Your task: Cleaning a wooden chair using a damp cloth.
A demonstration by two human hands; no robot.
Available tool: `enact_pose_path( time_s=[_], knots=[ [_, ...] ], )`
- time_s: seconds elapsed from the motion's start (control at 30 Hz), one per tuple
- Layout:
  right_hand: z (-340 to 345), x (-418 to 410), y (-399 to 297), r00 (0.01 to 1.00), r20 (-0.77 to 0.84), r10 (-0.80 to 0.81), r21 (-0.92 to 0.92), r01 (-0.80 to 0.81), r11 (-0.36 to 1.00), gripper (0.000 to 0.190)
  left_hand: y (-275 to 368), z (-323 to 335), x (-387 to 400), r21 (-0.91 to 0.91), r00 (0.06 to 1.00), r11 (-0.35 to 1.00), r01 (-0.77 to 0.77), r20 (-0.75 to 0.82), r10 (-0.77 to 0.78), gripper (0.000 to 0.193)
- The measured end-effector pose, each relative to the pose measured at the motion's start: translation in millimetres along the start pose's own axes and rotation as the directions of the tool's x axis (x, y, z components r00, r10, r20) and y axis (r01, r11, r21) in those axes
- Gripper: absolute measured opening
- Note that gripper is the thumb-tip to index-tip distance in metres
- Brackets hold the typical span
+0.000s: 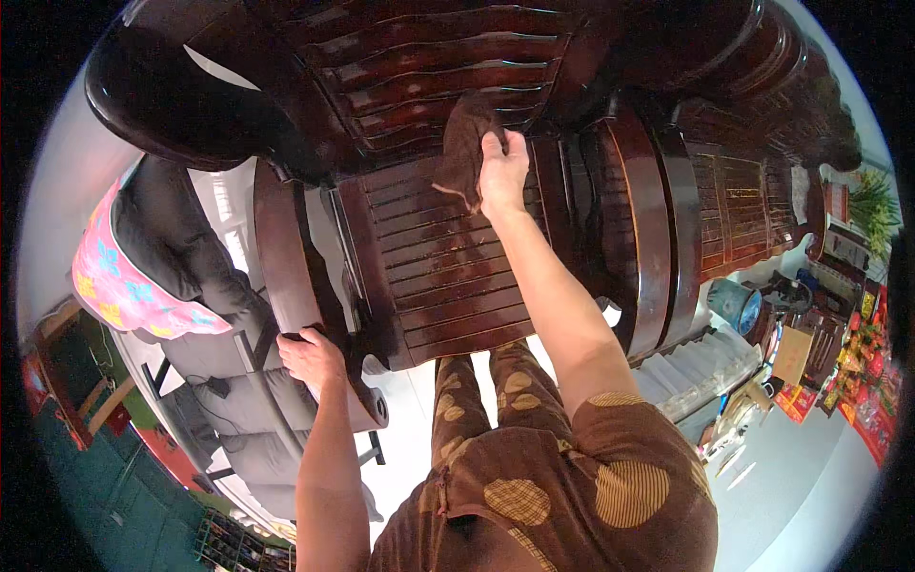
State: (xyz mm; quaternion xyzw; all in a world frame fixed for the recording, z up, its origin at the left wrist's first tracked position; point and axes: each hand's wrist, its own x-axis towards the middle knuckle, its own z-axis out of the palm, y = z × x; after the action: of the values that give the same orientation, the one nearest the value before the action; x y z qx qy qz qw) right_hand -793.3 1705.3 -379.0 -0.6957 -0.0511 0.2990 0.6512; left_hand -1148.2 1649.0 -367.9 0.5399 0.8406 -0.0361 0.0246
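Note:
In front of me stands a dark, glossy wooden armchair with a slatted seat (457, 286) and a backrest of wavy slats (443, 57). My right hand (505, 171) grips a brown cloth (468, 143) over the rear of the seat, close to the lower backrest. The cloth hangs bunched to the left of my fingers; whether it touches the wood there I cannot tell. On the chair's left armrest (282, 243) rests my left hand (313, 357), fingers curled over the edge near the front end. A few small light specks lie on the seat slats.
Left of the chair is a grey cushioned recliner (264, 407) with a pink patterned cloth (143, 286) on it. At right are the other wooden armrest (647, 236), a long wooden bench (736, 200), a blue water jug (736, 307), a cardboard box (792, 354) and colourful packets (858, 357).

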Motion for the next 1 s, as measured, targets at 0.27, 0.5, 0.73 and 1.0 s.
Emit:
enact_pose_path(
  time_s=[0.27, 0.5, 0.73, 1.0],
  knots=[
    [42, 50, -18, 0.999, -0.011, 0.043, -0.252, -0.044, 0.967, 0.029, 1, -3, 0, -0.01, 1.0, 1.0, -0.006, 0.001, 0.006, 0.056],
    [39, 26, 17, 0.98, 0.155, 0.125, -0.29, -0.076, 0.954, 0.027, -2, -3, -1, 0.007, 1.0, 1.0, 0.0, -0.011, 0.0, 0.055],
    [40, 67, 11, 0.988, 0.023, -0.152, -0.394, 0.149, 0.907, 0.015, 10, -10, -6, -0.032, 1.0, 0.999, -0.002, -0.012, 0.002, 0.055],
    [-5, -6, -15, 0.874, 0.415, 0.255, -0.248, -0.161, 0.955, 0.021, 1, -4, -1, 0.007, 1.0, 1.0, 0.023, -0.003, -0.023, 0.055]
  ],
)
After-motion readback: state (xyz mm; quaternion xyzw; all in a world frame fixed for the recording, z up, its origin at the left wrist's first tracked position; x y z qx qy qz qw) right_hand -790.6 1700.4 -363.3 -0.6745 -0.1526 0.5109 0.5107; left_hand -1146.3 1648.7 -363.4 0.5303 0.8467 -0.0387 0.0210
